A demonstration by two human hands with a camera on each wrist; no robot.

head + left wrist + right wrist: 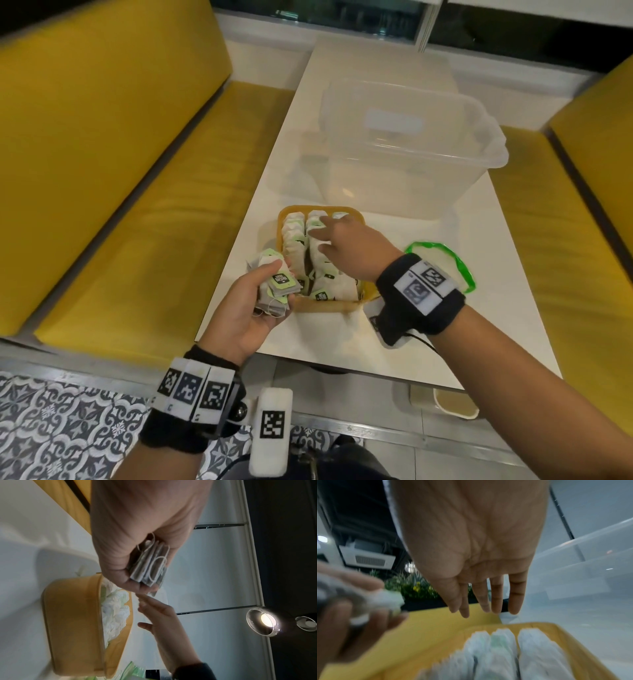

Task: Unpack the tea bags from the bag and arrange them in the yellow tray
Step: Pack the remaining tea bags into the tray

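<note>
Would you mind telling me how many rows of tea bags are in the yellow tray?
3 rows in the yellow tray: left, middle, right, which the right hand mostly hides.

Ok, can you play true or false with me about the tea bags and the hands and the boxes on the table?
1. The left hand holds a bunch of tea bags. True.
2. The right hand is squeezing a tea bag tight. False: its fingers are straight and spread above the tea bags in the tray, holding nothing.
3. The yellow tray already has rows of tea bags in it. True.
4. The big clear plastic box is full of tea bags. False: no tea bags show in it.
5. The green-edged plastic bag lies on the table by the right wrist. True.
</note>
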